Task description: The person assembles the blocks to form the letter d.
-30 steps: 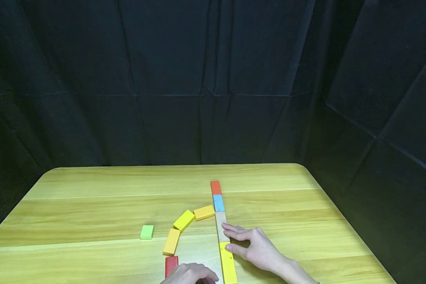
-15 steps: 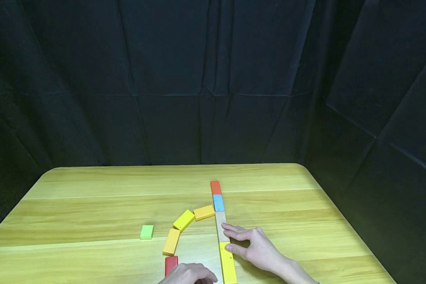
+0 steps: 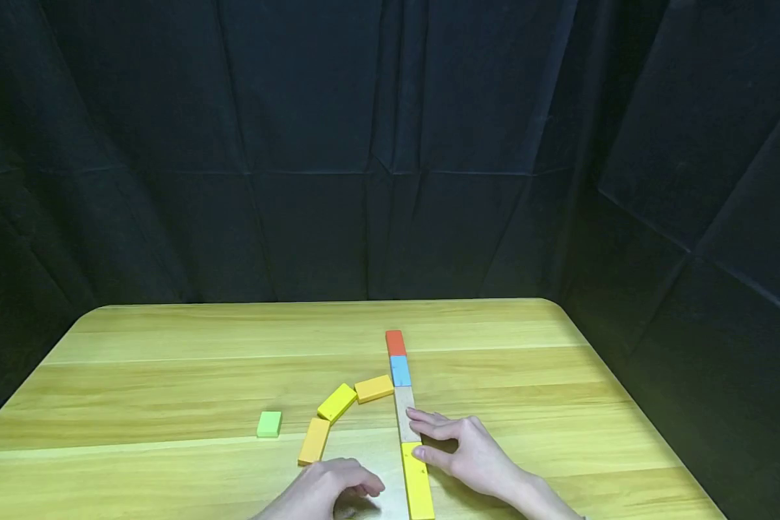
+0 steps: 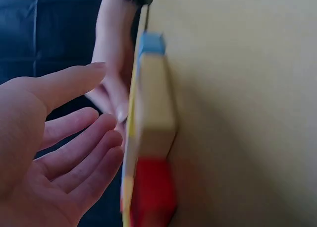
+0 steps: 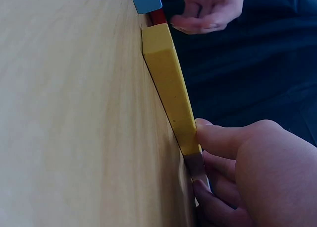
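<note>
My right hand point(image 3: 471, 456) rests on a straight row of blocks. Its thumb touches the long yellow block point(image 3: 418, 491) and its fingers lie at the plain wood block point(image 3: 403, 415). Farther along that row come a blue block point(image 3: 400, 371) and an orange-red block point(image 3: 396, 343). My left hand point(image 3: 325, 487) hovers left of the row, fingers loosely bent, holding nothing. It hides the red block from the head view; the left wrist view shows this red block point(image 4: 154, 192) beside a wood-coloured one point(image 4: 156, 95).
An arc of blocks curves left from the row: an orange block point(image 3: 373, 389), a yellow block point(image 3: 337, 403) and another orange block point(image 3: 314, 442). A small green block point(image 3: 269, 425) lies apart to the left. Black cloth point(image 3: 312, 180) hangs behind the wooden table point(image 3: 169, 375).
My left hand has moved left and a little away from me, now covering the red block in the head view. My right hand stays in place on the row.
</note>
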Action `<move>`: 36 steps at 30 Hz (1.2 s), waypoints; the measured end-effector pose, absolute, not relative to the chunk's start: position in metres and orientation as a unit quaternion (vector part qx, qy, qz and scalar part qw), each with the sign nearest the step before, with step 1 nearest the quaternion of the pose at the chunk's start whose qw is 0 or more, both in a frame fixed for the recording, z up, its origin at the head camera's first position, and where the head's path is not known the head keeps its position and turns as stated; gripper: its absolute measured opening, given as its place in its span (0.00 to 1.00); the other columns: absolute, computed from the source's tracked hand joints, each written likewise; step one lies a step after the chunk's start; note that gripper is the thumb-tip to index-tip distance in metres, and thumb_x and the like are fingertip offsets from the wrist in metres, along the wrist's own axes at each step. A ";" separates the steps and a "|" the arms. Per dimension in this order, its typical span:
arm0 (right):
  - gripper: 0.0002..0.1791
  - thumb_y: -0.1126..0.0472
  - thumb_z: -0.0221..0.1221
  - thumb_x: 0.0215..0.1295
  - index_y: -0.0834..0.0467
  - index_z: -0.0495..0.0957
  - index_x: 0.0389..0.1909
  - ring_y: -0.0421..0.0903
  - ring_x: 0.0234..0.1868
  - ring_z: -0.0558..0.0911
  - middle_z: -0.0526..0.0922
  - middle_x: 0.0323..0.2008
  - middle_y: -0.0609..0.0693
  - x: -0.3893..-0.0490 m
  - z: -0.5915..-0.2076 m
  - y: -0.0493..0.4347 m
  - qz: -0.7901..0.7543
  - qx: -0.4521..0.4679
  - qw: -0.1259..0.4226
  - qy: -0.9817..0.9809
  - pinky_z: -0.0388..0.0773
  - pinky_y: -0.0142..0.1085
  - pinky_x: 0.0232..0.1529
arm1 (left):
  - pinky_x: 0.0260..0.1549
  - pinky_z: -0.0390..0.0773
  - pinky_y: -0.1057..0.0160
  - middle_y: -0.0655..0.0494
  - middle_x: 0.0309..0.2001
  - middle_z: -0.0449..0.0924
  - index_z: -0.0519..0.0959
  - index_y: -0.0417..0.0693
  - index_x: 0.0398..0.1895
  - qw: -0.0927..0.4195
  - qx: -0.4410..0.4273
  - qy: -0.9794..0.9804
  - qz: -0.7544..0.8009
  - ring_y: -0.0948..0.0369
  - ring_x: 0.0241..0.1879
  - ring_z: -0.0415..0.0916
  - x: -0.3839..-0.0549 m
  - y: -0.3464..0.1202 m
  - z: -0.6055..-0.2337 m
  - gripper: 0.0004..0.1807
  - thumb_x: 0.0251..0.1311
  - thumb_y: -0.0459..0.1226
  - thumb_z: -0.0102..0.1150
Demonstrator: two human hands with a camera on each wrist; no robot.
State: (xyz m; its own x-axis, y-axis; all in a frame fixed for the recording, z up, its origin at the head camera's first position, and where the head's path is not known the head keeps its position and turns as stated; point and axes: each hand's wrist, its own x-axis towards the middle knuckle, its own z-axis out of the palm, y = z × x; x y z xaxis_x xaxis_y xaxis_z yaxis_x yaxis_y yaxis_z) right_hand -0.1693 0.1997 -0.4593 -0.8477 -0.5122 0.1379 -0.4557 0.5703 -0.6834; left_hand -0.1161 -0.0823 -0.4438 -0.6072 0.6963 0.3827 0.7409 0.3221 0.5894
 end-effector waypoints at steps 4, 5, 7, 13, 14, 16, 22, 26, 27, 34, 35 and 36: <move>0.27 0.41 0.62 0.66 0.52 0.80 0.60 0.46 0.68 0.73 0.75 0.65 0.35 -0.169 -0.459 0.200 -0.378 -0.271 0.044 0.884 0.70 0.49 0.68 | 0.43 0.81 0.69 0.62 0.42 0.85 0.84 0.48 0.45 -0.020 -0.362 -0.842 -0.399 0.71 0.42 0.79 -0.119 -0.098 -0.429 0.15 0.57 0.44 0.71; 0.27 0.41 0.62 0.66 0.52 0.80 0.60 0.46 0.68 0.73 0.75 0.65 0.35 -0.169 -0.459 0.199 -0.379 -0.270 0.045 0.884 0.70 0.49 0.68 | 0.44 0.82 0.67 0.62 0.42 0.85 0.84 0.49 0.45 -0.024 -0.344 -0.848 -0.401 0.70 0.42 0.80 -0.120 -0.102 -0.427 0.15 0.57 0.44 0.71; 0.28 0.41 0.61 0.66 0.53 0.80 0.60 0.47 0.68 0.73 0.75 0.65 0.35 -0.168 -0.459 0.199 -0.379 -0.270 0.045 0.884 0.69 0.50 0.68 | 0.45 0.82 0.64 0.63 0.43 0.86 0.84 0.50 0.45 -0.034 -0.309 -0.860 -0.404 0.67 0.43 0.80 -0.123 -0.111 -0.422 0.16 0.58 0.46 0.71; 0.28 0.40 0.61 0.66 0.53 0.80 0.60 0.47 0.68 0.73 0.75 0.65 0.35 -0.168 -0.459 0.199 -0.380 -0.269 0.046 0.884 0.69 0.50 0.68 | 0.47 0.83 0.56 0.63 0.45 0.86 0.84 0.52 0.45 -0.001 -0.259 -0.883 -0.392 0.59 0.45 0.82 -0.135 -0.139 -0.419 0.14 0.57 0.43 0.72; 0.28 0.40 0.61 0.66 0.53 0.80 0.60 0.47 0.68 0.73 0.75 0.65 0.35 -0.168 -0.459 0.199 -0.381 -0.268 0.045 0.884 0.69 0.50 0.68 | 0.48 0.83 0.55 0.63 0.45 0.86 0.84 0.52 0.45 0.006 -0.252 -0.886 -0.388 0.58 0.46 0.82 -0.138 -0.144 -0.419 0.14 0.57 0.41 0.72; 0.28 0.40 0.61 0.66 0.53 0.80 0.60 0.47 0.68 0.73 0.75 0.65 0.35 -0.168 -0.459 0.199 -0.381 -0.268 0.045 0.884 0.69 0.48 0.68 | 0.48 0.83 0.54 0.61 0.46 0.86 0.84 0.51 0.46 0.020 -0.242 -0.892 -0.383 0.56 0.46 0.83 -0.143 -0.154 -0.420 0.14 0.56 0.37 0.72; 0.28 0.41 0.62 0.66 0.53 0.80 0.60 0.47 0.68 0.73 0.75 0.65 0.35 -0.167 -0.458 0.200 -0.383 -0.266 0.046 0.883 0.69 0.48 0.69 | 0.49 0.83 0.53 0.55 0.46 0.86 0.83 0.45 0.48 0.012 -0.205 -0.896 -0.393 0.53 0.46 0.83 -0.156 -0.179 -0.425 0.18 0.52 0.30 0.72; 0.28 0.41 0.62 0.66 0.53 0.80 0.60 0.47 0.68 0.72 0.75 0.65 0.34 -0.168 -0.458 0.199 -0.383 -0.264 0.048 0.884 0.69 0.49 0.69 | 0.51 0.82 0.52 0.55 0.47 0.86 0.83 0.44 0.48 -0.001 -0.186 -0.898 -0.398 0.53 0.48 0.82 -0.161 -0.190 -0.430 0.20 0.50 0.30 0.74; 0.28 0.41 0.62 0.66 0.53 0.80 0.60 0.47 0.68 0.73 0.75 0.65 0.34 -0.168 -0.458 0.199 -0.383 -0.265 0.047 0.884 0.69 0.49 0.69 | 0.51 0.82 0.52 0.55 0.47 0.85 0.83 0.45 0.48 -0.003 -0.181 -0.899 -0.398 0.53 0.49 0.82 -0.162 -0.192 -0.431 0.20 0.49 0.31 0.74; 0.28 0.40 0.62 0.66 0.53 0.80 0.60 0.46 0.68 0.73 0.75 0.65 0.34 -0.168 -0.457 0.199 -0.382 -0.266 0.043 0.884 0.69 0.49 0.68 | 0.51 0.81 0.53 0.55 0.48 0.85 0.83 0.45 0.48 -0.014 -0.153 -0.901 -0.405 0.54 0.49 0.82 -0.165 -0.197 -0.436 0.20 0.50 0.32 0.74; 0.28 0.40 0.62 0.66 0.53 0.80 0.60 0.46 0.68 0.73 0.75 0.65 0.34 -0.168 -0.458 0.199 -0.382 -0.266 0.043 0.884 0.69 0.49 0.68 | 0.51 0.81 0.53 0.55 0.48 0.85 0.83 0.44 0.48 -0.016 -0.150 -0.901 -0.407 0.54 0.49 0.82 -0.165 -0.198 -0.436 0.20 0.50 0.32 0.74; 0.28 0.40 0.62 0.66 0.53 0.80 0.60 0.46 0.68 0.73 0.75 0.65 0.34 -0.168 -0.458 0.199 -0.383 -0.266 0.042 0.884 0.69 0.49 0.68 | 0.51 0.82 0.53 0.55 0.48 0.85 0.83 0.44 0.48 -0.016 -0.146 -0.901 -0.409 0.54 0.49 0.81 -0.166 -0.198 -0.437 0.20 0.51 0.32 0.74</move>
